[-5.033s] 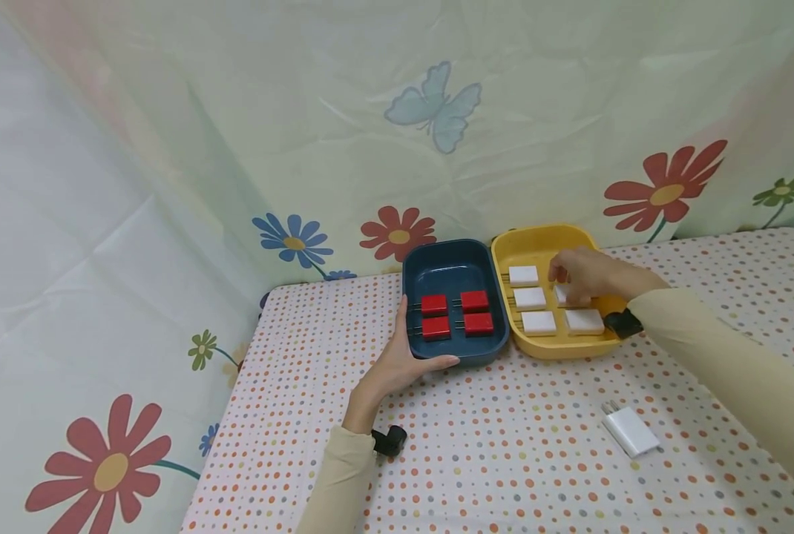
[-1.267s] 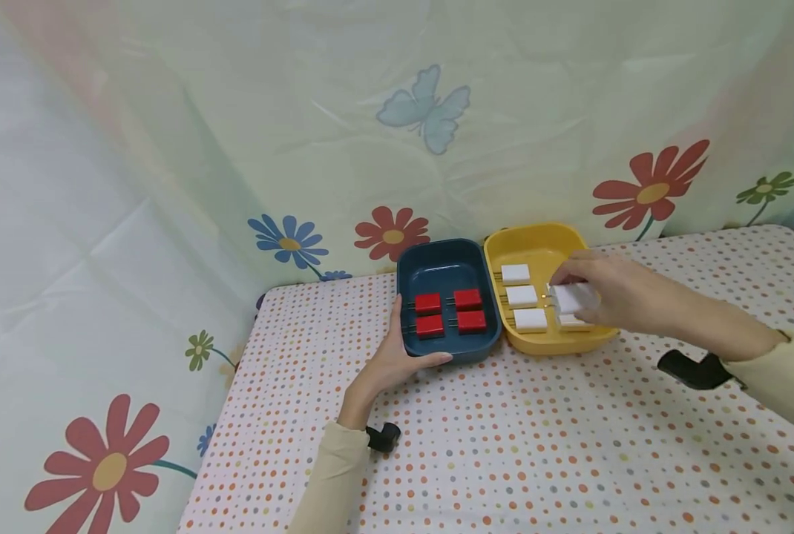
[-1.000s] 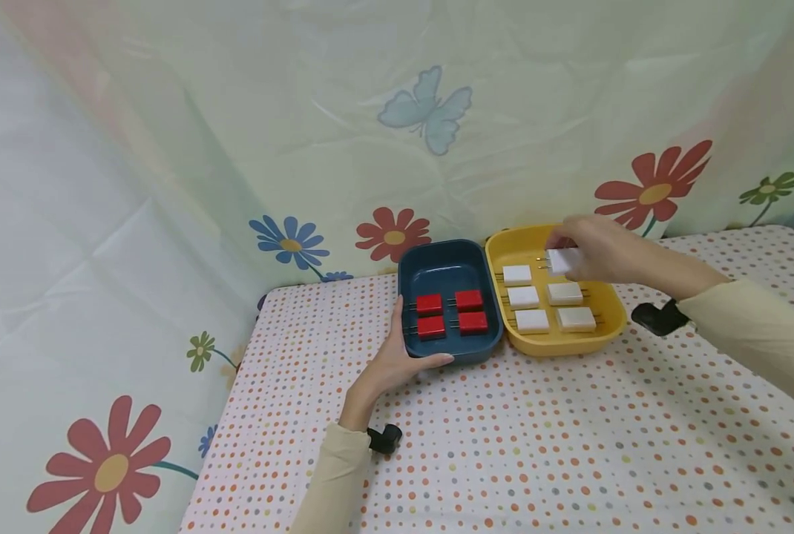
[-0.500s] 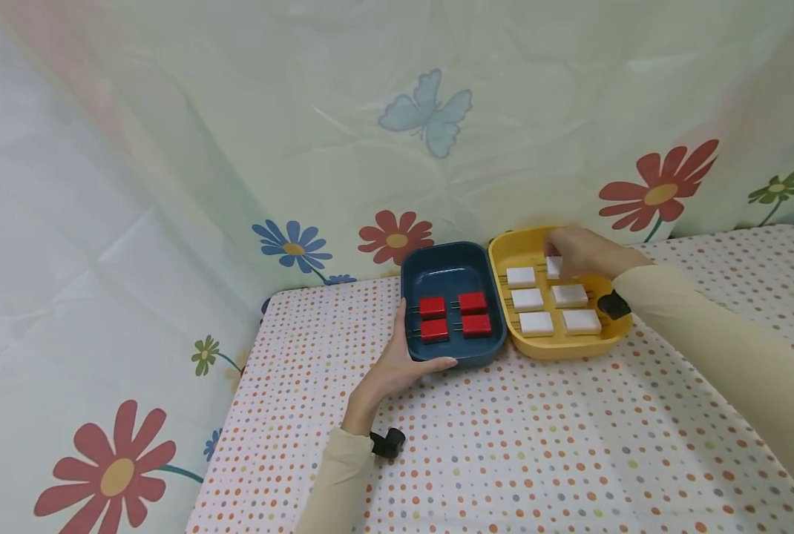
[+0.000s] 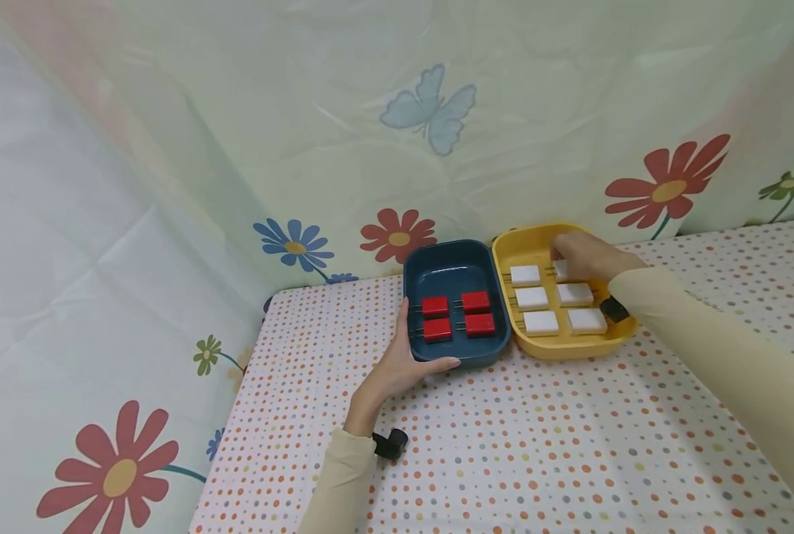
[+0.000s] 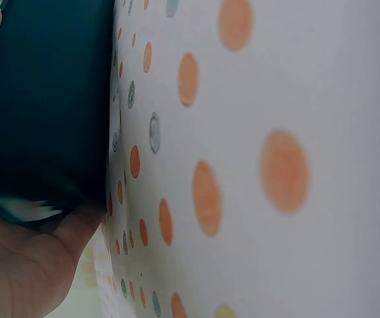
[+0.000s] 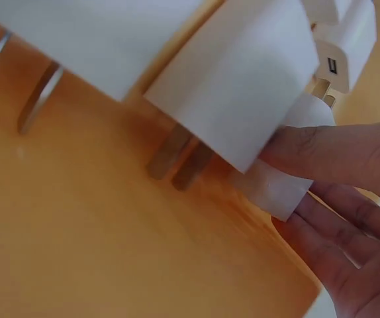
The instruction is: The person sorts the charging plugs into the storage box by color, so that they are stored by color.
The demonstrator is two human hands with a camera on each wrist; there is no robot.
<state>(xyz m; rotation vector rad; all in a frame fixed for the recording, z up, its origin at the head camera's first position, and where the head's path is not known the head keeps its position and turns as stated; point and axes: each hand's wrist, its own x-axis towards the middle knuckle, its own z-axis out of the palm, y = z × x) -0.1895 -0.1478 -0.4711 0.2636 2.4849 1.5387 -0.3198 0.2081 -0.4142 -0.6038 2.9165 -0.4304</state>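
Note:
In the head view, my right hand (image 5: 582, 254) reaches into the yellow bin (image 5: 573, 347). Thumb and fingers pinch a white charger plug (image 5: 560, 269) low at the back of the right column; the hand covers part of it. Several other white charger plugs (image 5: 530, 298) lie in two columns there, and the right wrist view shows the metal prongs (image 7: 169, 151) of one close up. My left hand (image 5: 397, 361) holds the near left corner of the navy blue bin (image 5: 452, 256), thumb along its front wall and fingers on its left side. Several red charger plugs (image 5: 475, 324) lie inside it.
Both bins stand side by side near the back edge of a table with a dotted cloth (image 5: 504, 452). Behind them hangs a flowered curtain (image 5: 290, 133), which also runs along the left side.
The charger plug lying on the cloth five seconds ago is gone from there. My right hand carried a plug over the yellow bin, then lowered it at the back. The left hand stayed put.

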